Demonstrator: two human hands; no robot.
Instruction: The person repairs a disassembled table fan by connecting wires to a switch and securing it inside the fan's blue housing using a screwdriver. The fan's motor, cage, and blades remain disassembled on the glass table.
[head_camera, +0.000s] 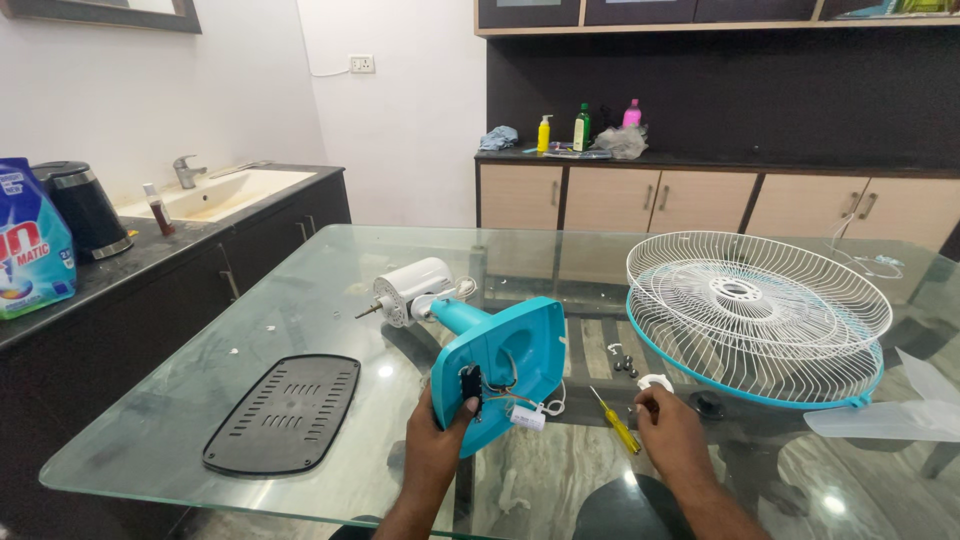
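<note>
From the head camera, low in the middle of the frame, our left hand (437, 432) is closed on the teal fan base (505, 365), tipping it on edge so its open underside and loose wires face us. Our right hand (668, 425), lower right, pinches a small white part (655, 381) in its grip, just above the glass tabletop (300, 300). The yellow screwdriver (615, 421) lies between the hands; the black base cover (283, 412) rests at lower left, the fan guards (757, 312) at right.
</note>
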